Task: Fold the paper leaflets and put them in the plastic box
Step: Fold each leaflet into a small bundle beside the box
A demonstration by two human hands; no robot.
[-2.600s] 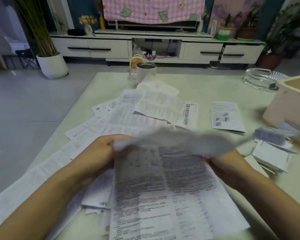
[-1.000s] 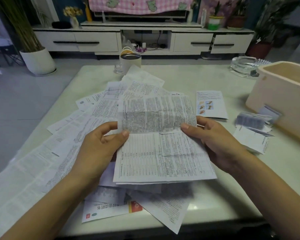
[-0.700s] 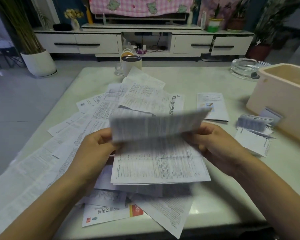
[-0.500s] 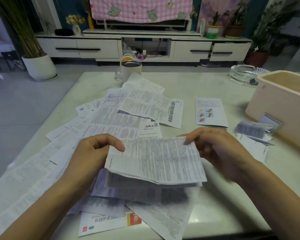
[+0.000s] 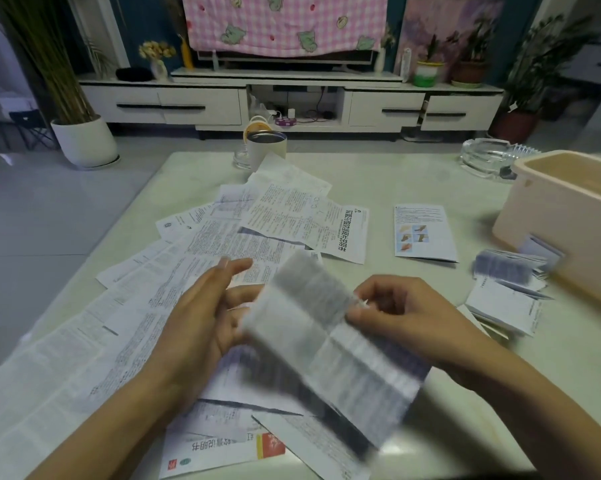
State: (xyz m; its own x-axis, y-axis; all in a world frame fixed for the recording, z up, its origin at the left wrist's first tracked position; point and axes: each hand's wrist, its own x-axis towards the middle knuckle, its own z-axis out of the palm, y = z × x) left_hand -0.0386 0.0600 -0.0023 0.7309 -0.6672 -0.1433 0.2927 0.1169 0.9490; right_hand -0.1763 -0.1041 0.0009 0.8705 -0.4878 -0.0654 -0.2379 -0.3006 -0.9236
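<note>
**A:** Where is the paper being worked on?

**B:** The held leaflet (image 5: 330,344) is lifted above the pale table (image 5: 396,174), near the person and at the centre. It is blurred, so the print cannot be read. It looks like a long strip with creases across it. Its long axis runs diagonally, from a far end at the centre to a near end further right.

**A:** What are the hands doing?

**B:** The right hand (image 5: 406,317) pinches the strip's right edge towards its far end, with its fingers (image 5: 382,292) curled. The left hand (image 5: 202,323) is at the strip's left edge with the palm turned towards it. Its fingers (image 5: 236,265) are straight and spread and hold nothing. I cannot tell whether its lower fingers touch the paper.

**A:** And the box?

**B:** The plastic box (image 5: 562,216) is cream and open-topped, at the far right of the table. It is well apart from the strip and nearer the right hand. Folded leaflets (image 5: 506,296) lie on the table against its near side. Unfolded leaflets (image 5: 222,244) fan out to the left and under the hands.

**A:** What does the next move depend on?

**B:** Probably the left hand closing on the free left edge, so that a fold can be made across the long axis.
</note>
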